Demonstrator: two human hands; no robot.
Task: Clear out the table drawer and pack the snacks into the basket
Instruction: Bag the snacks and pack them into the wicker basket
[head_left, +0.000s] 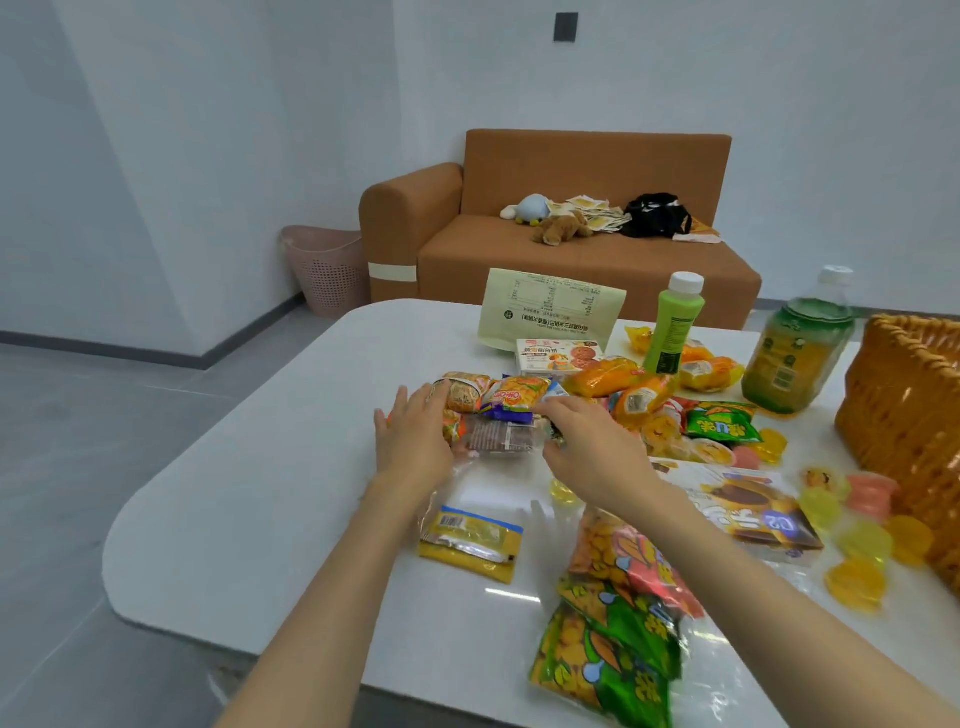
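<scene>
Many snack packets lie scattered on the white table (270, 467). My left hand (413, 434) lies with straight fingers against the left side of a small heap of packets, among them an orange packet (517, 395) and a dark brown packet (501, 435). My right hand (587, 447) presses against the right side of the same heap, fingers slightly bent over it. The woven orange basket (904, 415) stands at the table's right edge. No drawer is in view.
A green bottle (674, 325), a large drink bottle (795, 353), a pale pouch (550, 309), jelly cups (857, 540), a chocolate pie bag (753, 509) and green snack bags (618, 639) crowd the right. A yellow zip bag (472, 540) lies near me. Behind are a sofa (571, 249) and a pink bin (327, 270).
</scene>
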